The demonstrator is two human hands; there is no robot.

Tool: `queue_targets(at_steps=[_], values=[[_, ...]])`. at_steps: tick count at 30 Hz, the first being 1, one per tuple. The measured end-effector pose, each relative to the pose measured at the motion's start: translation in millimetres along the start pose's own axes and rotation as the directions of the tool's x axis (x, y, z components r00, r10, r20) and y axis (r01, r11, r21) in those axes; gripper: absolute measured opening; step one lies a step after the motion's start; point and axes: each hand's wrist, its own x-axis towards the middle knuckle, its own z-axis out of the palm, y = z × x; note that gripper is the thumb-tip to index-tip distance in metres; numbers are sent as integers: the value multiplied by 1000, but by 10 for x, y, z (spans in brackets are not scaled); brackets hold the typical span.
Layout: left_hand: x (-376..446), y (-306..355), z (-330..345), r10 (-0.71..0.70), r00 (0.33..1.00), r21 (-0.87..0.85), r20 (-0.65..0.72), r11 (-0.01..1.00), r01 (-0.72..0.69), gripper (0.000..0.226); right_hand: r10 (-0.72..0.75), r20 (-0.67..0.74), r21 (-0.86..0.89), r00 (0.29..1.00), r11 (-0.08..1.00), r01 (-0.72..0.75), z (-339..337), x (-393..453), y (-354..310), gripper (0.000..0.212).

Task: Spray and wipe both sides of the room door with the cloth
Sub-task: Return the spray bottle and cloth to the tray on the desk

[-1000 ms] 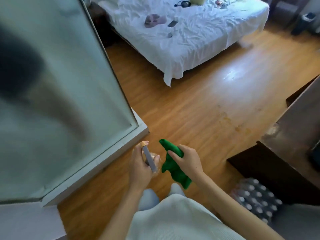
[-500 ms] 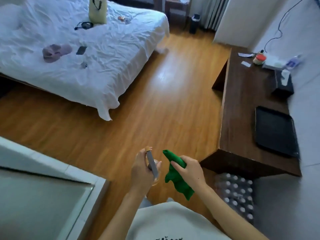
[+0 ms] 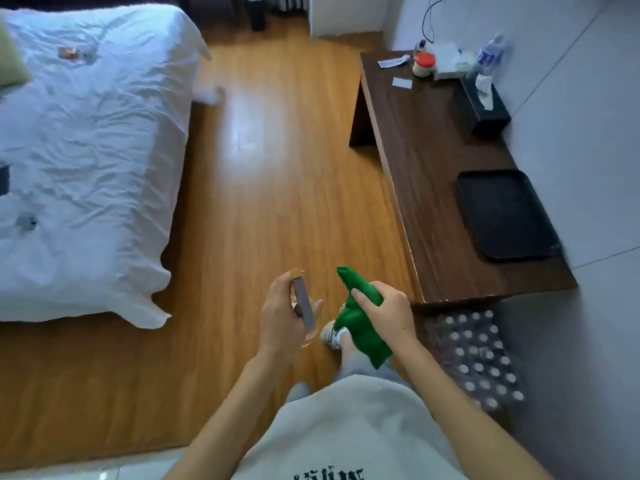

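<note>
My left hand (image 3: pixel 282 315) is closed around a small spray bottle (image 3: pixel 304 303) with a grey label, held low in front of my body. Beside it, my right hand (image 3: pixel 388 315) grips a bunched green cloth (image 3: pixel 362 318) that hangs down from my fist. The two hands are close together but apart. No room door is in view; I am looking down at the wooden floor (image 3: pixel 277 188) between a bed and a desk.
A bed with white sheets (image 3: pixel 90 161) fills the left. A dark wooden desk (image 3: pixel 433 188) stands along the right wall, with a black tray (image 3: pixel 505 216), a tissue box (image 3: pixel 483 105) and small items. A pack of water bottles (image 3: pixel 478 362) sits on the floor under the desk end.
My view has swung right, away from the frosted glass panel, which has left the frame; the desk and bed now fill it. Both hands keep their hold in the same pose.
</note>
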Motion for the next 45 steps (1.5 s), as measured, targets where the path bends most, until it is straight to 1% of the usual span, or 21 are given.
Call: queue_targets(at_steps=[5, 8, 11, 13, 15, 17, 20, 21, 23, 26, 28, 29, 32, 33, 36, 38, 40, 43, 45], values=[[1080, 10, 345, -19, 998, 26, 56, 1000, 17, 60, 67, -12, 37, 998, 997, -67, -105, 1124, 49, 25], [1752, 167, 546, -8, 996, 32, 87, 999, 5, 57, 95, -38, 64, 995, 994, -92, -304, 1825, -2, 29], [2491, 403, 723, 16, 992, 16, 123, 1000, -18, 56, 97, -43, 61, 994, 994, -94, -580, 2469, -111, 29], [2990, 522, 895, 40, 983, 31, 179, 998, -47, 56, 84, -55, 43, 995, 996, -81, -773, 2859, -160, 28], [3422, 641, 1070, 45, 971, 29, 234, 998, -53, 56, 98, -95, 43, 991, 995, -94, -954, 3181, -147, 30], [3833, 746, 1270, 66, 955, 18, 289, 997, -74, 59, 130, -164, 62, 978, 991, -122, -1107, 3477, -87, 33], [4438, 912, 1605, 115, 921, 6, 373, 992, -127, 56, 236, -266, 117, 935, 970, -211, -1308, 3833, 60, 45], [4639, 972, 1732, 128, 904, 1, 408, 990, -141, 55, 276, -297, 128, 914, 960, -248, -1365, 3935, 123, 46], [5033, 1101, 1996, 172, 845, 2, 506, 980, -201, 56, 359, -361, 147, 861, 933, -328, -1485, 4139, 213, 39], [5532, 1285, 2389, 250, 722, -43, 645, 955, -293, 58, 475, -463, 180, 749, 877, -445, -1645, 4396, 297, 33], [5846, 1449, 2668, 291, 613, -61, 735, 928, -367, 58, 556, -534, 238, 637, 822, -518, -1735, 4541, 320, 35], [5969, 1538, 2782, 295, 569, -64, 768, 919, -389, 58, 593, -558, 272, 581, 792, -546, -1775, 4582, 313, 37], [6287, 1846, 3107, 351, 399, -149, 847, 878, -454, 58, 659, -630, 371, 411, 720, -586, -1894, 4650, 311, 35], [6363, 1941, 3229, 370, 353, -178, 860, 864, -471, 58, 675, -644, 402, 360, 699, -591, -1926, 4653, 326, 34], [6455, 2137, 3521, 399, 245, -238, 884, 833, -500, 58, 716, -661, 494, 225, 641, -587, -1963, 4598, 358, 35], [6432, 2226, 3672, 393, 192, -256, 899, 829, -497, 59, 742, -653, 551, 149, 601, -578, -1967, 4532, 408, 36], [6376, 2255, 3802, 376, 163, -257, 912, 834, -488, 61, 761, -641, 590, 96, 569, -572, -1963, 4446, 456, 35], [6233, 2264, 3943, 365, 131, -258, 922, 830, -494, 59, 787, -616, 640, 44, 532, -554, -1939, 4290, 585, 35], [6089, 2280, 4028, 386, 118, -280, 915, 817, -505, 57, 802, -596, 668, 32, 519, -533, -1952, 4191, 693, 35]])
